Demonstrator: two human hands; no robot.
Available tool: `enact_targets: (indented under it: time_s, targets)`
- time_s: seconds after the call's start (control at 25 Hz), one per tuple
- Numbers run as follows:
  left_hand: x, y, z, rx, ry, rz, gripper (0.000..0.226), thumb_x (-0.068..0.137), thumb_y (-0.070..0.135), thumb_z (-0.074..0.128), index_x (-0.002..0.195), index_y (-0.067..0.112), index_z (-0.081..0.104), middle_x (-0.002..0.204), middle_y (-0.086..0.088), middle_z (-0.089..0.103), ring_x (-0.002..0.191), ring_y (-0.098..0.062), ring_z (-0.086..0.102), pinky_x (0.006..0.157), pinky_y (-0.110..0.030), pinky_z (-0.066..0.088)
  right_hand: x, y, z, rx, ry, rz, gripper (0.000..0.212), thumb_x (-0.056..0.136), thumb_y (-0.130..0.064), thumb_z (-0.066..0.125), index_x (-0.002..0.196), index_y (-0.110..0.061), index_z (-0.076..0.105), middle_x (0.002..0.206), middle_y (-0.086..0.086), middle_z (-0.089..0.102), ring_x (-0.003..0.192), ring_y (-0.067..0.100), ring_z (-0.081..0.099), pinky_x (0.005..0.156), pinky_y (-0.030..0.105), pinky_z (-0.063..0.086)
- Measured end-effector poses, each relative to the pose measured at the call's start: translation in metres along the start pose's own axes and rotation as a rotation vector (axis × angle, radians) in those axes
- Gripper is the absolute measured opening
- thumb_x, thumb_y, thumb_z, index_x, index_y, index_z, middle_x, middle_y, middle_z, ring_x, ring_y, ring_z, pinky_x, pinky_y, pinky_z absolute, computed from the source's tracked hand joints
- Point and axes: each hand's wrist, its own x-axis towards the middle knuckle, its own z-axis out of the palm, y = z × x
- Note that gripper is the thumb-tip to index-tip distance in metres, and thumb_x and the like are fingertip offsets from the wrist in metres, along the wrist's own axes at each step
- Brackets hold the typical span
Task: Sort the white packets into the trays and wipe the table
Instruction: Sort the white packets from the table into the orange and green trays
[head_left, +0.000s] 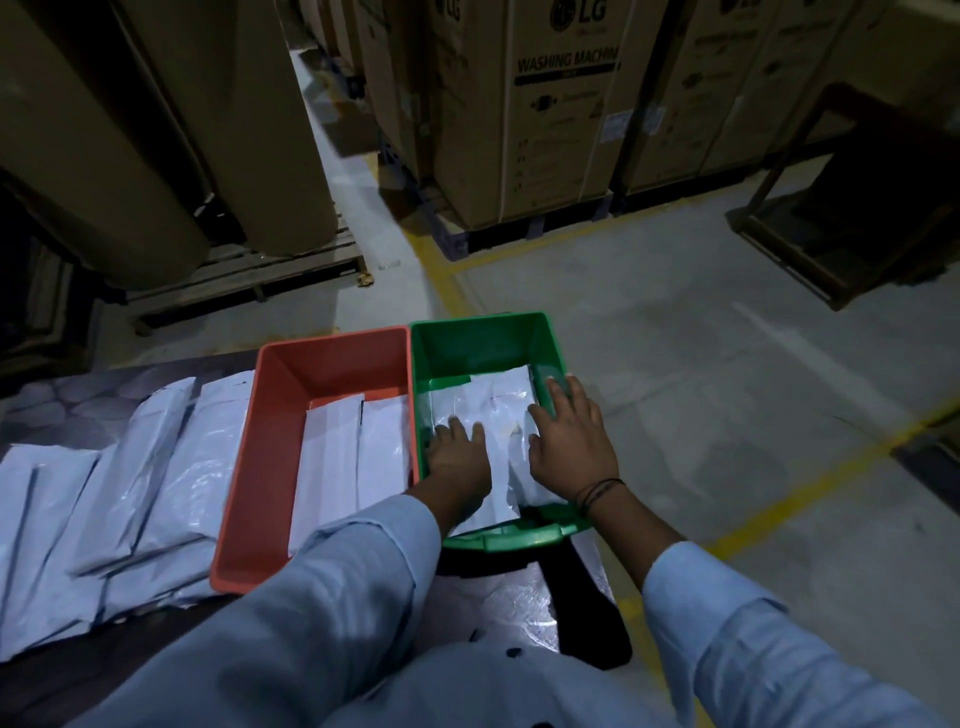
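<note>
Dark tabletop (47, 691), rectangular green tray (480, 347), crinkled glossy packets (501, 410)

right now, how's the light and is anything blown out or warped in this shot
Head view: dim overall, the wooden frame at far right nearly black. Head view: the white packets on the table carry a soft sheen, not blown out. Head view: wide-angle distortion leans the cardboard boxes outward. Head view: left hand and right hand look sharp.

The person wears a pale blue long-sleeved cloth shirt (467, 691), creased along the left sleeve (332, 587) and right sleeve (727, 623). Thin dark cords (597, 491) loop round the wrist behind the right hand (569, 441). Small dark buttons (513, 651) dot the shirt front.
</note>
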Motion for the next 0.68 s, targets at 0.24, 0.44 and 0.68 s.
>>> enact_targets:
  time_s: [0.24, 0.44, 0.68]
  targets:
    - [-0.008, -0.007, -0.023, -0.006, 0.16, 0.052, 0.072, 0.094, 0.021, 0.054, 0.156, 0.005, 0.022, 0.162, -0.028, 0.02, 0.147, -0.045, 0.024, 0.114, -0.051, 0.03, 0.007, 0.001, -0.005, -0.011, -0.01, -0.02, 0.041, 0.078, -0.029, 0.065, 0.116, -0.015, 0.067, 0.145, 0.02, 0.049, 0.141, 0.044, 0.033, 0.107, 0.052, 0.035]
    - [-0.031, -0.036, -0.046, -0.05, 0.468, 0.12, 0.056, 0.098, 0.025, 0.051, 0.151, 0.01, 0.039, 0.159, -0.02, 0.033, 0.148, -0.041, 0.027, 0.119, -0.048, 0.025, 0.019, -0.03, -0.022, 0.094, 0.102, -0.057, 0.043, 0.078, -0.023, 0.068, 0.119, -0.012, 0.066, 0.143, 0.022, 0.051, 0.138, 0.045, 0.04, 0.106, 0.056, 0.039]
    - [-0.073, -0.114, -0.049, -0.198, 0.639, -0.039, 0.046, 0.091, 0.028, 0.05, 0.134, 0.015, 0.057, 0.145, -0.012, 0.052, 0.135, -0.038, 0.044, 0.111, -0.047, 0.037, 0.04, -0.12, -0.043, 0.218, 0.167, -0.163, 0.043, 0.081, -0.021, 0.066, 0.123, -0.011, 0.065, 0.143, 0.02, 0.051, 0.139, 0.043, 0.037, 0.108, 0.055, 0.036]
